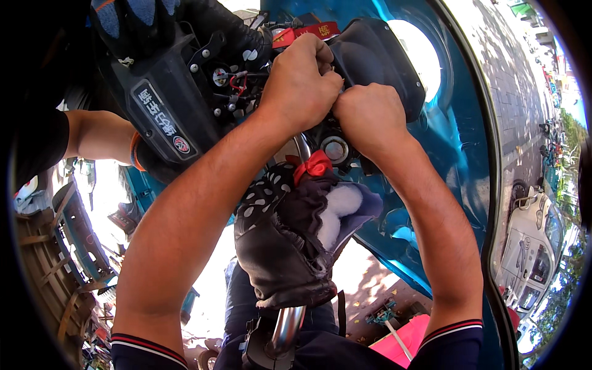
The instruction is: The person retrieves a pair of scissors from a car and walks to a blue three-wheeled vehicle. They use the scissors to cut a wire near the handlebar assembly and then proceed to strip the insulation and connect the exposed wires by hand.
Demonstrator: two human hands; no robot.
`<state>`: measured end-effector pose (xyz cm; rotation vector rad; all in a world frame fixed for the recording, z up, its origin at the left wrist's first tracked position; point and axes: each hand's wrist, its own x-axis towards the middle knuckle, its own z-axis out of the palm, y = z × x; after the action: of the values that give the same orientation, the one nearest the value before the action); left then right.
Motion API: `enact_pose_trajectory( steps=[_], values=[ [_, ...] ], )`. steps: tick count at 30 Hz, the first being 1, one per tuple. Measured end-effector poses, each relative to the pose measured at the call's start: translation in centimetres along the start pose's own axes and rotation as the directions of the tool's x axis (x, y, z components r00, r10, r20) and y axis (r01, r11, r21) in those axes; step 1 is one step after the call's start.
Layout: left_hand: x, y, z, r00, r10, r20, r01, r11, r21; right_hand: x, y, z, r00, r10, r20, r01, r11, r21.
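Note:
My left hand (299, 80) is closed in a pinch beside a black plastic housing (376, 55); what its fingertips hold is hidden. Close against it, my right hand (373, 117) is curled into a fist, its fingers turned away from view. Just below the hands sit a round part with a pale face (336, 150) and a red ribbon (316, 164) tied by a chrome bar. Thin wires (237, 83) and bolts show left of my left wrist. A red strip with yellow marks (317, 31) lies behind my left knuckles.
Another person's gloved hand (139, 24) rests on a black panel (154, 105) at upper left; their bare forearm (102, 135) reaches in below. A padded dark handlebar cover (277, 253) hangs beneath my arms on a chrome handlebar (287, 330). Blue bodywork (459, 148) stands to the right.

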<state>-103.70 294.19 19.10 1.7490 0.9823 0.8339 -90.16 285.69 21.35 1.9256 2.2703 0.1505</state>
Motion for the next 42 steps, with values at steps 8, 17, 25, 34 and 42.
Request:
enact_pose_trajectory(
  steps=[8,17,25,34,42],
  values=[
    [0.0,-0.1,0.0,1.0,0.01,-0.005,-0.01,1.0,0.006,0.1,-0.2,-0.1,0.999,0.043,0.015,-0.043,0.999,0.0],
    [0.0,0.3,-0.1,1.0,-0.001,0.016,0.001,1.0,0.022,0.3,0.1,0.4,0.999,0.041,0.001,-0.041,0.999,0.023],
    [-0.2,0.1,-0.1,1.0,-0.006,-0.019,0.005,1.0,-0.023,-1.5,0.2,1.0,0.938,0.102,-0.331,0.02,0.938,0.346],
    [-0.3,0.1,-0.5,0.977,0.034,0.209,-0.02,0.997,-0.072,-2.8,-0.1,0.8,0.837,0.401,-0.373,-0.024,0.707,0.706],
    [0.6,1.2,-1.4,0.868,-0.01,0.497,-0.077,0.985,0.155,-2.9,1.1,1.4,0.88,0.325,-0.346,0.027,0.694,0.72]
  ],
)
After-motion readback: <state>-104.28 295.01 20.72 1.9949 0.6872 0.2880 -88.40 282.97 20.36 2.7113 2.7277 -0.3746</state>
